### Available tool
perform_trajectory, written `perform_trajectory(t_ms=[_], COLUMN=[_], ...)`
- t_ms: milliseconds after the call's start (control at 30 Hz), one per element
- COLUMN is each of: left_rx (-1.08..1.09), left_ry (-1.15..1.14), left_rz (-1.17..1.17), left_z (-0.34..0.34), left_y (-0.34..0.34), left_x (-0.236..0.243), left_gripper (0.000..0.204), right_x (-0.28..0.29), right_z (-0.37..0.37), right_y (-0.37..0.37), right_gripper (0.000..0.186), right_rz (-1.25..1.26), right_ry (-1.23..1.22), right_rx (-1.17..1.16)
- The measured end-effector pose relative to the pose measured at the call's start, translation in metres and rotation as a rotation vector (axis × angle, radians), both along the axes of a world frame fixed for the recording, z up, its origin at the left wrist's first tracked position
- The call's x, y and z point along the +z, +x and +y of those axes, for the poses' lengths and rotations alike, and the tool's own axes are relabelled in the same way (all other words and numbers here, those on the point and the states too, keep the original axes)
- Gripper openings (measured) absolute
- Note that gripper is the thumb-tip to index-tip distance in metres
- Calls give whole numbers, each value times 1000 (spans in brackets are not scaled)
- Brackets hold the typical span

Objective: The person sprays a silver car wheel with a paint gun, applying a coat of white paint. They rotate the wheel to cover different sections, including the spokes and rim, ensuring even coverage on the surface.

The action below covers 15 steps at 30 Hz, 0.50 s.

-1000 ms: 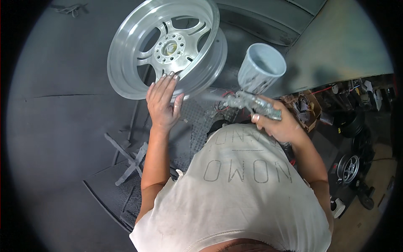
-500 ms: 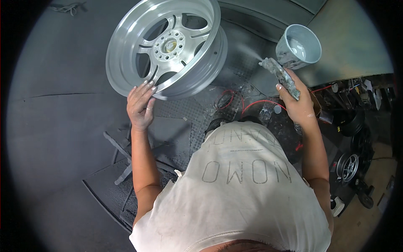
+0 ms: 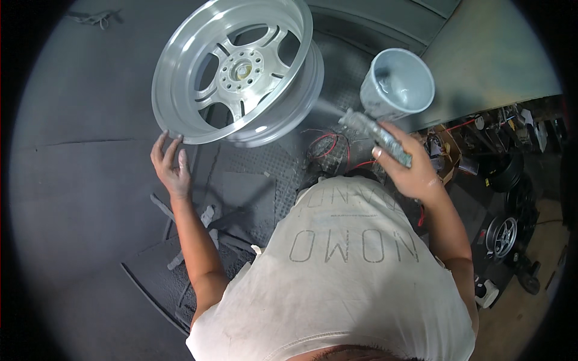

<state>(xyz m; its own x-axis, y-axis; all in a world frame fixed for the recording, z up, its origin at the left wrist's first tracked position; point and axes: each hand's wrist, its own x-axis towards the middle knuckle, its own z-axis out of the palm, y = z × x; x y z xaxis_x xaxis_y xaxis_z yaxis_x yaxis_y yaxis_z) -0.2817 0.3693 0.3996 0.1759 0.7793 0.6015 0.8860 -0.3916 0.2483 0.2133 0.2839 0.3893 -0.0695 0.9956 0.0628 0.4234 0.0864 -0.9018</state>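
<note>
A silver alloy wheel (image 3: 244, 99) is tilted at the upper middle, its bare spokes and hub showing. My left hand (image 3: 173, 171) is at its lower left edge, fingers spread, with the fingertips against or very near the rim. My right hand (image 3: 415, 168) wraps round a paint-crusted spray gun (image 3: 376, 138) to the right of the wheel. A fine mist leaves the nozzle toward the wheel's outer side. Above the gun stands its open whitish cup (image 3: 391, 111), with pale wet liquid inside; the joint between cup and gun is hidden.
A red hose (image 3: 325, 144) loops on the dark floor below the gun. Grey-coated stand legs (image 3: 208, 219) lie beside my left forearm. At the right are another wheel (image 3: 501, 236), a cardboard box (image 3: 450, 157) and cluttered items. A grey panel borders the top.
The spray gun and cup have moved left and nearer to me. My left hand has shifted left along the rim, and the wheel has turned, its spokes now at different angles.
</note>
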Motion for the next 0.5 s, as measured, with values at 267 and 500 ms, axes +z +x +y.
perform_trajectory(t_ms=[267,500], left_rx=[-246,-19], left_ry=[-39,-78], left_rz=[96,74], left_z=[-43,-42], left_y=[126,127], left_x=[-10,-34], left_gripper=[50,56], right_x=[-10,-10], right_z=[25,-13], right_y=[15,-15], right_gripper=[50,52], right_rz=[63,256], right_ry=[-103,-430], right_rx=[-225,112])
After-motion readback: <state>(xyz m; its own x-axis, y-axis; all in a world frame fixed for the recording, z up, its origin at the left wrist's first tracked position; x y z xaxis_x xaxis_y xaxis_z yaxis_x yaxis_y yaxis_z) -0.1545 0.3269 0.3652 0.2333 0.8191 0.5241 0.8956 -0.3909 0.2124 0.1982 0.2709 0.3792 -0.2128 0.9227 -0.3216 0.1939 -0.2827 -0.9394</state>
